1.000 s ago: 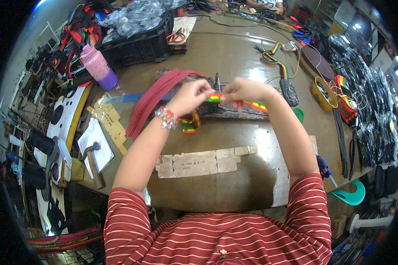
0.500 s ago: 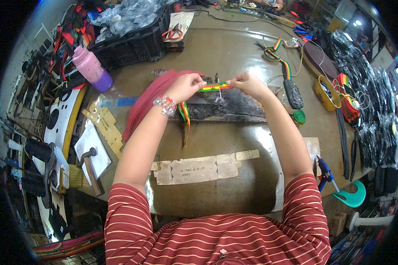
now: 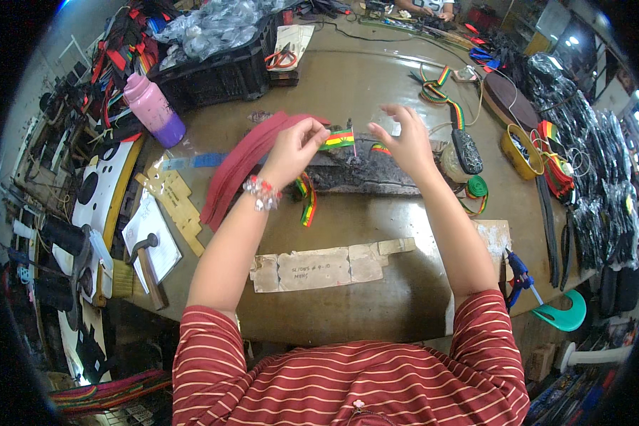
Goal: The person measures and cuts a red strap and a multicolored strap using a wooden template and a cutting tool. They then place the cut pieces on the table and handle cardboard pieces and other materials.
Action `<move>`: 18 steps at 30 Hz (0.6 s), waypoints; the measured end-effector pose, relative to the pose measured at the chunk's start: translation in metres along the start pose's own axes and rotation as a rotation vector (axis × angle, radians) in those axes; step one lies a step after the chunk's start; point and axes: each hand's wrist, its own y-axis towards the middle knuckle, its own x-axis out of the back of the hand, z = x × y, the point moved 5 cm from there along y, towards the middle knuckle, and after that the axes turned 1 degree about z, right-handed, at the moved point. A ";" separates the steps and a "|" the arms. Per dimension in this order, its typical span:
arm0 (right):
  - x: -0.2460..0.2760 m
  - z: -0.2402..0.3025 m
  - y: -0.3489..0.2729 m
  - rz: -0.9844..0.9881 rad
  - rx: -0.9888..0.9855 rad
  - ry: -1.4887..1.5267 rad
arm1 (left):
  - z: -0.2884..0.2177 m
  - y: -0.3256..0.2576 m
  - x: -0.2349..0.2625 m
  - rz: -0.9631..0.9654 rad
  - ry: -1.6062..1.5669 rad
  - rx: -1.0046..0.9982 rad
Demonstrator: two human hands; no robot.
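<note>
My left hand [image 3: 295, 150] pinches a green, yellow and red striped ribbon [image 3: 339, 140] between thumb and fingertips. Its free end reaches a thin upright metal piece [image 3: 349, 125] standing over a dark, scorched long block [image 3: 390, 172]. The ribbon's tail hangs below my left wrist. To the right, my right hand [image 3: 409, 142] is open, with fingers spread and nothing between them. A separate striped ribbon end [image 3: 380, 148] lies just below its thumb, on the block. Beside my left hand, a bundle of dark red strips [image 3: 238, 163] curves across the table.
A cardboard template [image 3: 319, 270] lies nearest me. On the left are a hammer [image 3: 147, 266], paper and a pink-purple bottle [image 3: 154, 110]; behind stands a black crate [image 3: 216, 74]. At right are a green ribbon roll [image 3: 477, 186], a yellow container [image 3: 521, 150] and a blue glue gun [image 3: 520, 273].
My right hand has let go of the ribbon and opened, rising slightly. The ribbon, stretched between both hands before, is now parted near the upright metal piece. My left hand keeps its pinch.
</note>
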 end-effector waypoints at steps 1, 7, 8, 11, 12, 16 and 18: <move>0.008 0.013 0.006 -0.007 0.008 0.145 | -0.011 -0.008 0.000 -0.042 -0.049 -0.036; 0.004 0.060 0.037 0.608 -0.196 0.442 | -0.038 -0.048 0.011 -0.270 -0.191 -0.082; 0.002 0.060 0.046 0.570 -0.153 0.380 | -0.032 -0.058 0.014 -0.303 -0.194 -0.036; -0.025 0.046 0.072 0.512 -0.083 0.074 | -0.003 -0.079 0.023 -0.378 -0.139 0.107; -0.036 0.040 0.079 0.473 -0.065 0.016 | 0.007 -0.082 0.026 -0.393 -0.093 0.148; -0.070 0.022 0.083 0.392 -0.124 -0.258 | 0.035 -0.070 0.025 -0.371 0.350 0.208; -0.052 0.019 0.073 0.233 -0.119 -0.335 | 0.035 -0.061 0.018 -0.313 0.681 0.161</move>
